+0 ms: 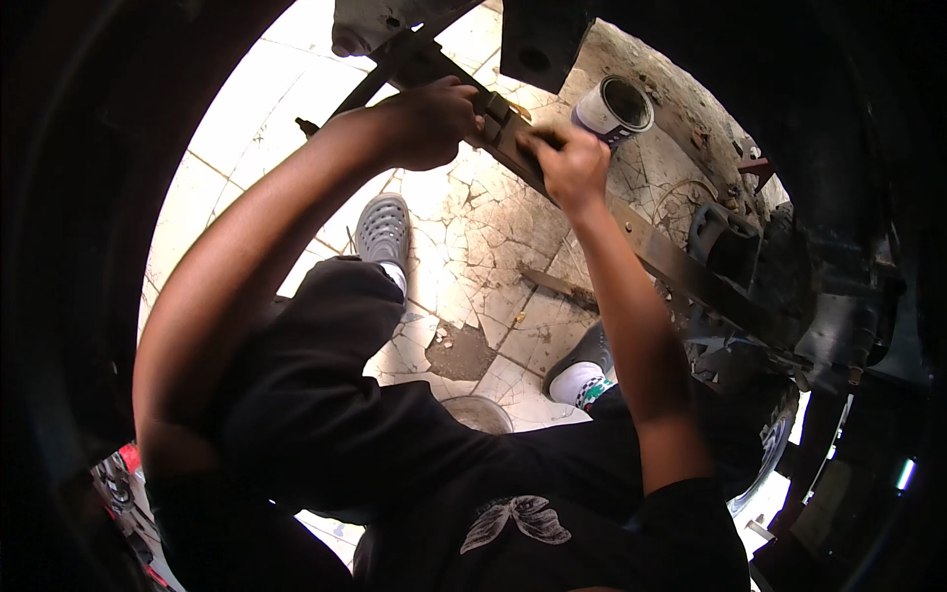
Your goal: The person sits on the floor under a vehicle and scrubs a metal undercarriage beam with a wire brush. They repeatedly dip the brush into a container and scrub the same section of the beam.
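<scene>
A long, dark flat metal bar [515,148] runs slantwise from the upper middle down to the right, with a small raised block [496,107] on it. Curled over the bar beside this block is my left hand [434,120], its fingers closed. My right hand [570,166] is a little farther along, thumb and fingers pinched together against the bar's face. Whatever lies between those right fingertips is hidden or too small to make out. Both forearms reach up from below.
An open paint can [614,111] stands beyond my right hand, near a rough wall. Cracked pale tiles [464,227] cover the floor, where a loose flat strip [557,286] lies. Dark vehicle parts [838,326] crowd the right side. My shoe [383,229] rests below the bar.
</scene>
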Available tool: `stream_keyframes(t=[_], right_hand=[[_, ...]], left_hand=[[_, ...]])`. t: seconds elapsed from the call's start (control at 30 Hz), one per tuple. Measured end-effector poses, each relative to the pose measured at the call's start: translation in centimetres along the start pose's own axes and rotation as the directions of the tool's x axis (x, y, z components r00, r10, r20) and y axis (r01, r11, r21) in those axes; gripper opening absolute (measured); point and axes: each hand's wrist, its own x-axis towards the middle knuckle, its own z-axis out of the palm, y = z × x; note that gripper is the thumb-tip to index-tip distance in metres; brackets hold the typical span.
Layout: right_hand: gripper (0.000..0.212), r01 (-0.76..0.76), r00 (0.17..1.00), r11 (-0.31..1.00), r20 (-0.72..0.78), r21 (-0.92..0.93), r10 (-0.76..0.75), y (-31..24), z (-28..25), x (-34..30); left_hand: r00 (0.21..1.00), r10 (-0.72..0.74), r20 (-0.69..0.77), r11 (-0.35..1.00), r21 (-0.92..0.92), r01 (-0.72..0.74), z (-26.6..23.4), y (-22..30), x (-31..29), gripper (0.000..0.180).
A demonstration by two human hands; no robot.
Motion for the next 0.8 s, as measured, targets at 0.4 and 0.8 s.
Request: stream_keyframes(t=[0.4,0.8], right_hand=[[0.014,-0.150,0.984,0.988,-0.094,0.023,0.152,-1.0,0.5,-1.3],[0.019,-0.264,0.963,0.964,-0.069,-0.043,0.260,-1.8,0.2,0.7]], left_hand=[[0.999,0.005,-0.049,1.000,0.028,-0.004,0.9,0.1,-1.1,0.054],[0.992,-0.074,0.100,0.997,0.002,0.074,-0.5,0.9,-1.0,0.056]])
